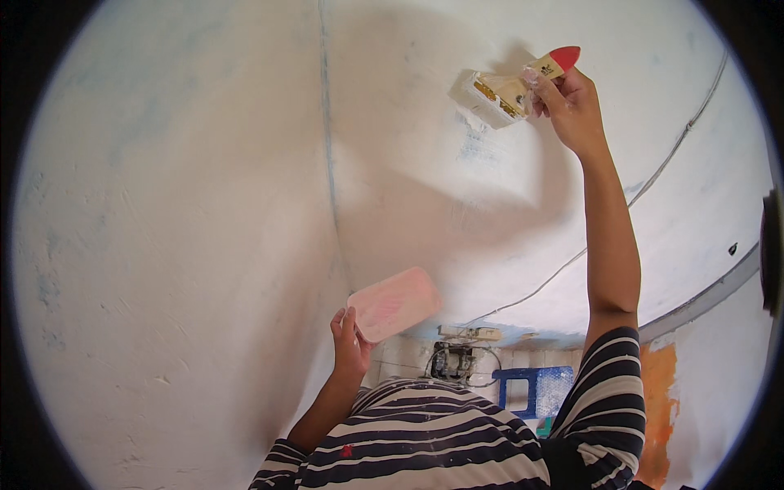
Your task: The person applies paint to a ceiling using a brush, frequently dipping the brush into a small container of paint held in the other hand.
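Observation:
My right hand [572, 110] grips a wide paintbrush [502, 96] with a red-tipped handle. Its white-coated bristles are at the white wall [433, 188], over a rough patch of white paint with pale blue showing through; exact contact is hard to make out. Low and left of centre, my left hand [349, 343] holds a shallow pink plastic tray [392, 304] by its near end. A faint blue line runs down the wall corner to the left of the brush.
A cable [686, 131] runs diagonally along the right wall. Below are a blue plastic stool [531, 392], a pale power strip [469, 333] and a dark metal item [449, 361] with wires on tiles. An orange painted patch [657, 408] and a grey curved edge lie at the right.

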Motion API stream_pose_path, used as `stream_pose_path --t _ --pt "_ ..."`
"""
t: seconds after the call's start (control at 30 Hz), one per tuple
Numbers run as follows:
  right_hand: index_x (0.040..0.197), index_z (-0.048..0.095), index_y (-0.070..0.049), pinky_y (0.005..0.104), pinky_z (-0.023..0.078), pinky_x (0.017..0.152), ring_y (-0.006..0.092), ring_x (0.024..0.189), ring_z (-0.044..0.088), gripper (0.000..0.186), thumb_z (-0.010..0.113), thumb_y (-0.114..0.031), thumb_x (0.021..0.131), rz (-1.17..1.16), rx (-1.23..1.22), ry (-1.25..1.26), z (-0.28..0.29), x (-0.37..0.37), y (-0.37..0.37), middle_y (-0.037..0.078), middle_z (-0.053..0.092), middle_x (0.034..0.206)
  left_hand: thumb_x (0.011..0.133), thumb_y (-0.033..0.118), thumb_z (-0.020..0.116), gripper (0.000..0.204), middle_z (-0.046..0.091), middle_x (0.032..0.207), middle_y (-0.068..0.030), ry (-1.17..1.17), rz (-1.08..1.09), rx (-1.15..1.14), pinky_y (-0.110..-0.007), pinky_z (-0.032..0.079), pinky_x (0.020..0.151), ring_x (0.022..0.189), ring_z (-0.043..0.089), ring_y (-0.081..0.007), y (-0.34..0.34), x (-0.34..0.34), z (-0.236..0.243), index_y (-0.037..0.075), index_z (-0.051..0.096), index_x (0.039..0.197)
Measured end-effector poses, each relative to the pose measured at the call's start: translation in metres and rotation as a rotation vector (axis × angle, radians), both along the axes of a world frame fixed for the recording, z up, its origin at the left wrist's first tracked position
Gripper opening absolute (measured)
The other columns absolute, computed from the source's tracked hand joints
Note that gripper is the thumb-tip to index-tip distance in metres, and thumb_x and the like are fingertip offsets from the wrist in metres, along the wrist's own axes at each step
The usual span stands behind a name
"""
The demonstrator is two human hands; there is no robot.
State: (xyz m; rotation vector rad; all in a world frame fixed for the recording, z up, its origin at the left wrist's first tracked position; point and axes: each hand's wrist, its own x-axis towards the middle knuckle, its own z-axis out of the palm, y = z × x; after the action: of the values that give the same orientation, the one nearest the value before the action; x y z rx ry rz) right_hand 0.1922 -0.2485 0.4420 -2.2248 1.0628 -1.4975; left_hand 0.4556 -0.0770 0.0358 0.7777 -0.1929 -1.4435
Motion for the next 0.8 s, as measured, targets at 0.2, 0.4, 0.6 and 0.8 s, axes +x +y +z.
stream_pose_path --t 0.2,0.4,0.6,0.8 --pt "0.089 0.062 -0.001 0.0250 0.040 0.055 0.0090 0.057 0.050 0.017 0.065 -0.018 0.095 -0.028 0.014 0.128 -0.006 0.002 -0.006 0.001 0.057 0.065 0.095 0.031 0.062 0.060 0.044 0.133 -0.0138 0.013 -0.003 -0.038 -0.049 0.054 0.088 0.120 0.052 -0.0287 -0.002 0.004 -0.018 0.013 0.023 0.138" --pt "0.089 0.062 -0.001 0.0247 0.039 0.053 0.0086 0.055 0.048 0.016 0.064 -0.016 0.095 -0.028 0.019 0.066 -0.005 -0.001 -0.007 0.000 0.055 0.064 0.095 0.029 0.061 0.058 0.045 0.132 -0.0134 0.021 -0.004 -0.013 -0.048 0.055 0.088 0.120 0.052 -0.0279 0.004 0.005 -0.015 0.013 0.024 0.137" --pt "0.091 0.063 -0.001 0.0244 0.038 0.052 0.0080 0.055 0.048 0.016 0.063 -0.017 0.096 -0.024 0.006 0.077 0.002 -0.013 -0.006 0.000 0.055 0.066 0.095 0.030 0.060 0.057 0.045 0.132 -0.0129 0.045 -0.011 -0.046 -0.049 0.055 0.087 0.118 0.054 -0.0281 0.009 0.010 -0.009 0.013 0.024 0.136" --pt "0.091 0.062 -0.002 0.0239 0.038 0.053 0.0082 0.056 0.048 0.016 0.063 -0.017 0.095 0.034 0.000 0.033 0.012 -0.020 -0.004 0.000 0.056 0.067 0.095 0.031 0.059 0.057 0.045 0.131 -0.0129 -0.008 -0.001 -0.009 -0.050 0.055 0.086 0.117 0.055 -0.0280 0.012 0.016 -0.016 0.013 0.024 0.136"
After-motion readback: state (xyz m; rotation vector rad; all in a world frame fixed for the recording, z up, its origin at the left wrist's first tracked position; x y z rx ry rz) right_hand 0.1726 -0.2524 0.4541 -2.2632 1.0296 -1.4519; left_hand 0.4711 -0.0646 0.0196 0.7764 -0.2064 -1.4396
